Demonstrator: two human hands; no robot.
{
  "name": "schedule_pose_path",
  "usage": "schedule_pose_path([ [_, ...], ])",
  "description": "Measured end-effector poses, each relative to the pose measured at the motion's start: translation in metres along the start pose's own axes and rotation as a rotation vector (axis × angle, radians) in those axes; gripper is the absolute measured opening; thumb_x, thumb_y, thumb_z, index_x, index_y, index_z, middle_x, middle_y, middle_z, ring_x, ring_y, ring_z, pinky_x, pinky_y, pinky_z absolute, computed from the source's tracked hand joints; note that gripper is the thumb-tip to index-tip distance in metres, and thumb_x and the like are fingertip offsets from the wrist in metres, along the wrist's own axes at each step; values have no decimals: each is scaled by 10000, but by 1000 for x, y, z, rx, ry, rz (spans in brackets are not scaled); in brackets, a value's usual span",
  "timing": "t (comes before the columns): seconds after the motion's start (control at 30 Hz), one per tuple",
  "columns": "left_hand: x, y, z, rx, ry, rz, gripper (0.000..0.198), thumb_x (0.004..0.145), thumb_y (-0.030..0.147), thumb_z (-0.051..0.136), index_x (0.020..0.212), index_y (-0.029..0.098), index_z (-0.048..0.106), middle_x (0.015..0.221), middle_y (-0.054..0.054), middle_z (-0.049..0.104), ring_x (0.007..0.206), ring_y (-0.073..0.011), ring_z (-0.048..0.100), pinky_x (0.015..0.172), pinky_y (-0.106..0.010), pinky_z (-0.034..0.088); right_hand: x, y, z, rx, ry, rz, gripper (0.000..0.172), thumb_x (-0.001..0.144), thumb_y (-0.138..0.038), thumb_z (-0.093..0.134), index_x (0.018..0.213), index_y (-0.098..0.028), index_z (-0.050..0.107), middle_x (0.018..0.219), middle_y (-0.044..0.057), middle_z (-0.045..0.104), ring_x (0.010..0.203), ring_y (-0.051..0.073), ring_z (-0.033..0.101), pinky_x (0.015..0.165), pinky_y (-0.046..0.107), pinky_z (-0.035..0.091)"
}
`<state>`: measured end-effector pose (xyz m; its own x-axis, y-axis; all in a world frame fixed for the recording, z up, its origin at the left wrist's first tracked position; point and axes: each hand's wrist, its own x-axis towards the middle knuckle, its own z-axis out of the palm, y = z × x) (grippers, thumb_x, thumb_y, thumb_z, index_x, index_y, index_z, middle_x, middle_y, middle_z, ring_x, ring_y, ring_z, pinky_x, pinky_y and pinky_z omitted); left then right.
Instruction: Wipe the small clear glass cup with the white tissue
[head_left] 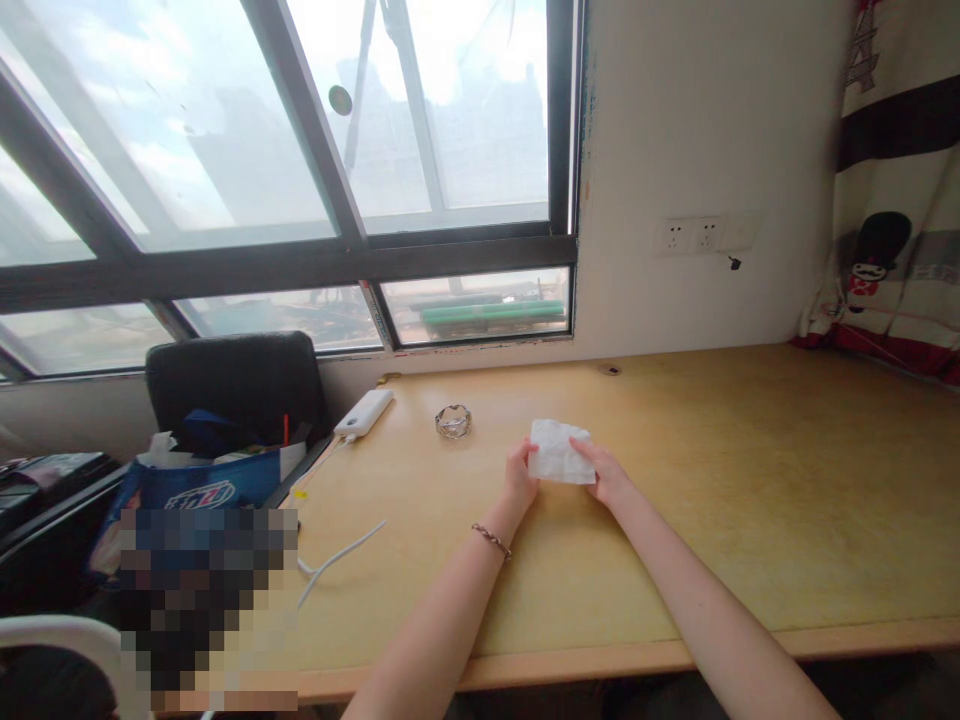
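A white tissue (pixel 559 455), folded to a rough rectangle, is held up over the wooden table. My left hand (pixel 519 472) pinches its left edge, and a dark braided bracelet (pixel 492 541) circles that wrist. On the opposite side my right hand (pixel 606 472) grips the right edge, with fingers lying over the front of the tissue. To the left of both hands a silver metal ring-shaped thing, like a bracelet (pixel 454 422), rests on the tabletop, touched by neither hand.
The wooden table (pixel 787 500) runs along the wall. A white power bank (pixel 365 413) with a white cable (pixel 341 550) lies at its left edge. A black chair (pixel 236 385) and a blue bag (pixel 202 492) stand to the left. Wall sockets (pixel 690 236) are above.
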<state>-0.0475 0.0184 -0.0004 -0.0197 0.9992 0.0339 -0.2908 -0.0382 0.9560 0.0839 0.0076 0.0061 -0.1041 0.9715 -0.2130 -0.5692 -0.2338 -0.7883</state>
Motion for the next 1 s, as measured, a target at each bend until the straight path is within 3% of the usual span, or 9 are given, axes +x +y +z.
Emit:
schedule_pose_path([
  [0.07, 1, 0, -2, 57, 26, 14, 155, 630, 303, 449, 613, 158, 502, 591, -6, 557, 540, -118, 508, 495, -225, 397, 0, 0, -1, -41, 28, -57, 278, 580, -207, 666, 833, -105, 609, 780, 80, 676, 699, 213, 636, 647, 324, 510],
  [0.17, 3, 2, -4, 162, 60, 68, 163, 617, 309, 525, 599, 147, 513, 554, 7, 539, 522, -104, 498, 480, -202, 380, 5, 0, -6, -144, 203, -211, 273, 518, -221, 702, 751, -96, 630, 723, 68, 679, 632, 202, 632, 601, 298, 510],
  [0.33, 8, 10, -12, 295, 66, 168, 249, 697, 365, 501, 756, 132, 563, 755, -62, 615, 636, -139, 574, 545, -226, 427, 13, -2, -14, -162, 396, -337, 246, 486, -242, 694, 689, -120, 628, 684, 49, 677, 637, 206, 629, 564, 280, 509],
  [0.5, 22, 27, -55, 834, 375, 368, 259, 773, 334, 436, 930, 168, 557, 782, -69, 617, 693, -171, 586, 655, -283, 427, 12, -1, -13, -108, 402, -319, 191, 518, -175, 629, 705, -151, 599, 726, 41, 678, 682, 220, 633, 540, 284, 515],
  [0.6, 30, 36, -90, 1205, 477, 459, 354, 784, 265, 436, 1126, 172, 452, 1112, -110, 518, 923, -232, 535, 738, -325, 410, 10, 3, -12, -123, 377, -286, 181, 534, -146, 593, 715, -155, 587, 739, 46, 679, 709, 226, 634, 561, 289, 520],
  [0.67, 34, 39, -109, 1320, 463, 429, 416, 779, 247, 448, 1185, 176, 392, 1217, -124, 431, 919, -249, 531, 706, -338, 418, 10, 7, -11, -121, 347, -260, 185, 542, -145, 586, 727, -151, 583, 742, 52, 680, 709, 228, 635, 573, 294, 523],
  [0.8, 41, 41, -131, 1391, 372, 360, 326, 749, 222, 487, 1070, 167, 475, 1132, -119, 484, 836, -216, 550, 684, -309, 423, 12, 13, -9, -81, 290, -212, 176, 585, -188, 590, 754, -139, 583, 760, 70, 680, 703, 224, 638, 585, 303, 523],
  [0.9, 41, 43, -132, 1411, 353, 340, 217, 747, 195, 473, 958, 167, 518, 1024, -103, 523, 844, -203, 541, 711, -291, 415, 12, 13, -7, -56, 273, -172, 198, 651, -286, 569, 768, -127, 582, 815, 102, 673, 751, 232, 634, 588, 309, 522],
  [1.0, 35, 45, -117, 1393, 334, 339, 173, 751, 166, 453, 908, 177, 526, 972, -89, 532, 836, -198, 540, 707, -283, 411, 12, 10, -3, -10, 291, -181, 282, 701, -381, 525, 809, -126, 577, 879, 116, 661, 816, 235, 622, 613, 313, 521],
])
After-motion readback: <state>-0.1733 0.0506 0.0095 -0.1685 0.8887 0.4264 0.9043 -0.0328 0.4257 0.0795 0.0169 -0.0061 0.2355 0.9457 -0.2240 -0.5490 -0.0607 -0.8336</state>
